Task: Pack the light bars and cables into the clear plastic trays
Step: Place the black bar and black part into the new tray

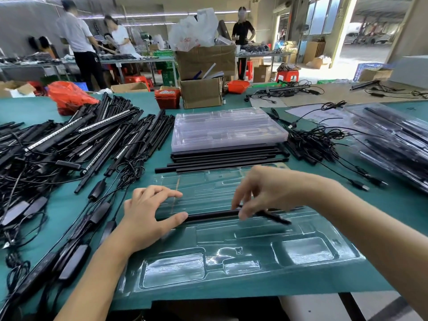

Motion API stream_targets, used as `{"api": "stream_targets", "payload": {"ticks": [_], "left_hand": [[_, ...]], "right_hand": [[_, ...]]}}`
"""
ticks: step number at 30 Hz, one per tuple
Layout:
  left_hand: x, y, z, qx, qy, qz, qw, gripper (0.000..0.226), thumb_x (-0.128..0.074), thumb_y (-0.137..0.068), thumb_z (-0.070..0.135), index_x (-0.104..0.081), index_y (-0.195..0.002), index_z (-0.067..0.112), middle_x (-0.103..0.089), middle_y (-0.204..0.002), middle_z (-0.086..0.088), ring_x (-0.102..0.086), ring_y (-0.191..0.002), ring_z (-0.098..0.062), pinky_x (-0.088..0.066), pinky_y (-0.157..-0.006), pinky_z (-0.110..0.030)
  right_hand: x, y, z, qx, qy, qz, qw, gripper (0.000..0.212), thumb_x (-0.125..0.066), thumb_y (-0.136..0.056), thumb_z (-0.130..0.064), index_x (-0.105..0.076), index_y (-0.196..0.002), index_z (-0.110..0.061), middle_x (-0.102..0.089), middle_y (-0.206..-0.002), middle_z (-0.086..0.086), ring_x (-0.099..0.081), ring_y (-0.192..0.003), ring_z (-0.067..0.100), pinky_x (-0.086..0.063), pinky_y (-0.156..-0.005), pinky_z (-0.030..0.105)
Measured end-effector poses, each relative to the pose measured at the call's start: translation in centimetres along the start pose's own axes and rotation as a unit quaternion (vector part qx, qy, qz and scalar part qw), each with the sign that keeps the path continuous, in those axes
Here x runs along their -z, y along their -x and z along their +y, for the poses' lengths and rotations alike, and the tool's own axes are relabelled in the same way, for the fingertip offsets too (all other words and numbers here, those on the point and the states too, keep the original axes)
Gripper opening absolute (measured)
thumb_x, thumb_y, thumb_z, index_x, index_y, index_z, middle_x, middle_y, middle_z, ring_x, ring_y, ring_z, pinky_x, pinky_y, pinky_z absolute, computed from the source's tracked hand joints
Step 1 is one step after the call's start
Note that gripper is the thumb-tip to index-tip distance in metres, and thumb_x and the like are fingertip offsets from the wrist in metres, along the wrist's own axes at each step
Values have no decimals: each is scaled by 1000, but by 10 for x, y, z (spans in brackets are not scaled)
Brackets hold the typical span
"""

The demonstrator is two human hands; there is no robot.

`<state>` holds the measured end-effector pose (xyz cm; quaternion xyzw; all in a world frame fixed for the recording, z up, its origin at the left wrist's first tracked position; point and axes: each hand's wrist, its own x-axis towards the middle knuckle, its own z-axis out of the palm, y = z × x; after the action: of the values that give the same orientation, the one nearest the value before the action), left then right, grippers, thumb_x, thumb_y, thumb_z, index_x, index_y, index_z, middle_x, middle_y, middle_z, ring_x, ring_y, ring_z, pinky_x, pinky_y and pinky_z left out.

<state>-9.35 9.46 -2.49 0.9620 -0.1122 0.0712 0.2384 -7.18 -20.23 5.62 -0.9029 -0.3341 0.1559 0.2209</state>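
Laying a black light bar into the clear tray near the worktop's front edge. Left hand flat, steadying; right hand pinching it. Next: press down gently.

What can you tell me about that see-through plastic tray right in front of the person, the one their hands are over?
The clear tray is a thin, glossy sheet of moulded plastic lying flat on the green table, near its front edge. It has long narrow channels across its middle and far part, and shallow rectangular pockets along its near side, which look empty. One black light bar lies along a middle channel. The left hand rests on the tray's left part, touching the bar's end; the right hand pinches the bar further along.
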Motion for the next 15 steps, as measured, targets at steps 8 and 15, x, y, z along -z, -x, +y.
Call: {"api": "stream_targets", "payload": {"ticks": [8,15], "left_hand": [[0,-1,-1,-1,1,-7,1000,59,-44,-67,81,-54,-119,54,-43,-126,27,-20,-117,1,-17,-99,-33],[1,-1,-1,3,0,-18,1000,66,-43,-66,90,-53,-120,55,-42,-126,28,-22,-121,-1,-18,-103,-34]], "right_hand": [[-14,1,10,-53,25,-76,995,12,-84,-77,-30,-75,-86,-29,-69,-80,-13,-60,-63,3,-38,-53,8],[-4,0,26,-80,-11,66,995,17,-67,-89,-43,-75,-90,-27,-74,-85,-12,-67,-73,7,-54,-66,25]]}}
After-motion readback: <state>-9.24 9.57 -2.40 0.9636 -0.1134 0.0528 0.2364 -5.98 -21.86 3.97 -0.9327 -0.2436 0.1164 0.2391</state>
